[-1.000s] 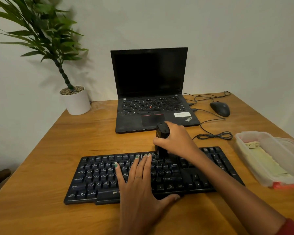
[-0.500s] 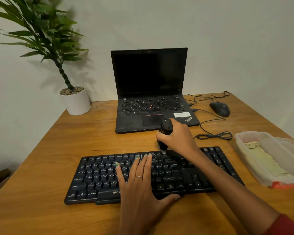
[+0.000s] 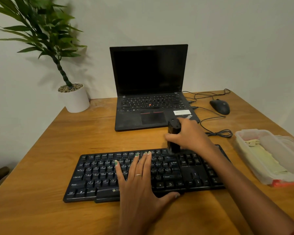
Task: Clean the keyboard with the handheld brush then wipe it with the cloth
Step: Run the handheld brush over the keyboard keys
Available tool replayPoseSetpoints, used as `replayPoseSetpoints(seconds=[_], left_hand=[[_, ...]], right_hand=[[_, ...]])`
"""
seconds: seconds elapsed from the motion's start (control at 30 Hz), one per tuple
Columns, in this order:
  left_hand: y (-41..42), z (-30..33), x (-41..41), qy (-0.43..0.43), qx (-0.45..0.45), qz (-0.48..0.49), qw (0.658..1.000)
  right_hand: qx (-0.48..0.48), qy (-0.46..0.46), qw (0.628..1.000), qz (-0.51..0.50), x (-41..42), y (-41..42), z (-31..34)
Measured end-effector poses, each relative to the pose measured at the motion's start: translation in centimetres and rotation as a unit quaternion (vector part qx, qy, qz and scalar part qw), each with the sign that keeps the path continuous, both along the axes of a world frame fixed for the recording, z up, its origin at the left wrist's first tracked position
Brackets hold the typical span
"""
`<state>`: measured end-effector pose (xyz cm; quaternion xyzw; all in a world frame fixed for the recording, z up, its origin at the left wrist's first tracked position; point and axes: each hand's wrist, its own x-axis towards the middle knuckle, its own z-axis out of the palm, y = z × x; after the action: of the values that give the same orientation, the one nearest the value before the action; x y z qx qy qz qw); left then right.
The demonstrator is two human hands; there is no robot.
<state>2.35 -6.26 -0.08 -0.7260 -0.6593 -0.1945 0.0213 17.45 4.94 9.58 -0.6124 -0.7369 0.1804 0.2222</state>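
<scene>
Black keyboard (image 3: pixel 95 173) on a wooden table (image 3: pixel 32 167), held flat by the left hand (image 3: pixel 139 187): fingers straight and slightly spread across the middle keys, thumb along the front edge. Just beyond and to the right of those fingertips, the right hand (image 3: pixel 190 136) grips the upright black handheld brush (image 3: pixel 173 134), fingers curled round its body, its lower end at the keyboard's top row. The cloth (image 3: pixel 265 160) lies in a clear plastic container (image 3: pixel 248 133), well right of both hands.
</scene>
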Motion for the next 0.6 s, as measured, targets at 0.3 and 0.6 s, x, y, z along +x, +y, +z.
replayPoseSetpoints(seconds=[0.3,0.6], left_hand=[[0.0,0.0,0.0,-0.003,0.009,0.004,1.000],[-0.2,0.1,0.0,-0.007,-0.005,0.003,1.000]], right_hand=[[0.012,0.055,0.998,-0.032,0.4,-0.8,-0.2],[0.046,-0.010,0.999,-0.019,-1.5,-1.2,-0.3]])
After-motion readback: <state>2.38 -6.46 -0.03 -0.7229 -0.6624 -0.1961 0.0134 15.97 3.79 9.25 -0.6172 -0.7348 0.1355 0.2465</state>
